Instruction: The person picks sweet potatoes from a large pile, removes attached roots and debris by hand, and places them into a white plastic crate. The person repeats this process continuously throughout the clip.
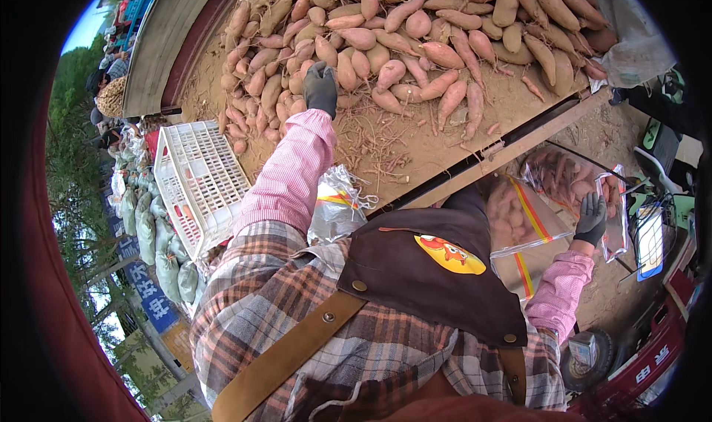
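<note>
A large pile of sweet potatoes (411,44) lies on the soil-covered bed (445,155) in front of me. My left hand (321,90), in a dark glove, reaches over the near side of the pile with its fingers bent. The fingertips' contact with the roots is unclear. My right hand (591,219), in a grey glove, is low at the right, beside a clear plastic bag (613,210) with sweet potatoes inside. Its grip on the bag's edge cannot be made out. Another clear bag with a yellow-red stripe (514,216) holds more sweet potatoes next to it.
A white plastic crate (200,183) stands left of my left arm. Folded clear bags (336,210) lie by the bed's near edge (489,155). Filled sacks (167,255) and people (111,94) are at the far left. A red vehicle (656,344) stands lower right.
</note>
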A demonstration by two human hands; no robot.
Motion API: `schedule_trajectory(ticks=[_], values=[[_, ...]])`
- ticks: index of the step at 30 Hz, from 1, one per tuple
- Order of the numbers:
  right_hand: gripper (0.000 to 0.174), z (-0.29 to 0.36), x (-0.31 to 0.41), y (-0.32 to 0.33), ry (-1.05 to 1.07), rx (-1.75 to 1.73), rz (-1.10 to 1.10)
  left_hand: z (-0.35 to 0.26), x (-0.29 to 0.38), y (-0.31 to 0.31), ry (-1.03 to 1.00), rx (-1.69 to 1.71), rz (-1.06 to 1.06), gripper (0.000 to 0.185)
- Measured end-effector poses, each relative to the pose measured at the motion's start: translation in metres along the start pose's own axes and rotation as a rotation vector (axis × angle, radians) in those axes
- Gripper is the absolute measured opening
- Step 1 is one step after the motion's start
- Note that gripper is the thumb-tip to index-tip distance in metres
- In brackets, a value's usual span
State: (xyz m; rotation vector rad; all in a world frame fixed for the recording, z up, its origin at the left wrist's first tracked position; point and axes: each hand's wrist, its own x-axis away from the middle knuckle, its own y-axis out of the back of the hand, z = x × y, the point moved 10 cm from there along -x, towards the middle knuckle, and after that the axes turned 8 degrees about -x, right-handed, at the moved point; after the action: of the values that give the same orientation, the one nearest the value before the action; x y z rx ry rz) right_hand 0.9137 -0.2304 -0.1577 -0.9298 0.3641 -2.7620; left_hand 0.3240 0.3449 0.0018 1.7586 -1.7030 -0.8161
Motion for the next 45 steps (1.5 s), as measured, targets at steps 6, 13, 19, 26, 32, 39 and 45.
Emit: schedule_trajectory(ticks=[6, 13, 19, 26, 32, 39, 45], values=[[0.037, -0.120, 0.125, -0.128, -0.184, 0.142, 0.413, -0.033, -0.003, -0.062, -0.233, -0.897, 0.172, 0.071], [0.040, -0.174, 0.198, -0.228, -0.364, 0.254, 0.570, -0.018, 0.002, -0.065, -0.035, -0.174, 0.505, 0.052], [0.048, -0.180, 0.256, -0.358, -0.085, 0.220, 0.825, -0.072, 0.146, -0.085, 0.151, 0.537, 0.944, 0.048], [0.026, -0.225, 0.241, -0.348, -0.730, -0.025, 0.699, -0.015, 0.002, -0.062, 0.058, -0.597, 0.237, 0.079], [0.023, -0.224, 0.228, -0.325, -0.794, -0.142, 0.693, -0.020, -0.008, -0.098, 0.032, -0.317, 0.477, 0.081], [0.036, -0.208, 0.270, -0.377, -0.723, -0.080, 0.826, -0.099, 0.135, -0.080, -0.336, 0.236, 0.886, 0.066], [0.027, -0.219, 0.266, -0.355, -0.648, -0.194, 0.774, -0.120, 0.202, -0.066, -0.505, -0.307, 0.759, 0.037]])
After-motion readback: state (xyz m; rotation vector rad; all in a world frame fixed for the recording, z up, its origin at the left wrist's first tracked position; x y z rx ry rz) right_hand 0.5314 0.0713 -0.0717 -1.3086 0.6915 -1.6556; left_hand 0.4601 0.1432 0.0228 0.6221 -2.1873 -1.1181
